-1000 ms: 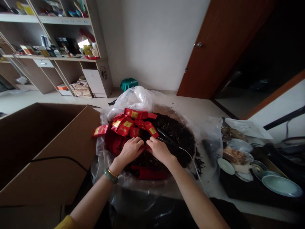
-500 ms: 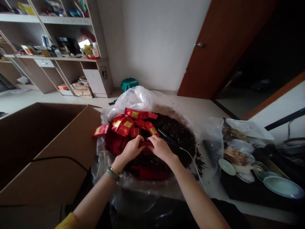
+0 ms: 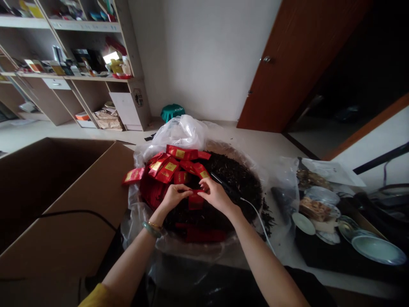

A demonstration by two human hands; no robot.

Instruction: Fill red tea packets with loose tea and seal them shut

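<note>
White walls and a brown door (image 3: 287,64) are standing behind the floor where I am working, with open shelving (image 3: 64,64) filling the far left corner. Beside me on the left a big cardboard box (image 3: 64,200) is lying open, a black cord running across its flap. Straight ahead a round basket lined with clear plastic (image 3: 179,132) is holding a dark heap of loose tea leaves (image 3: 236,179). To the right, small plates and dishes (image 3: 377,249) are sitting on a dark tray. Red packets with gold labels (image 3: 169,168) are piling up on the left part of the heap. My left hand (image 3: 174,196) and my right hand (image 3: 215,194) are pinching one small red packet (image 3: 194,201) between them, fingers closed on its top edge, holding it just above the leaves at the middle of the basket.
</note>
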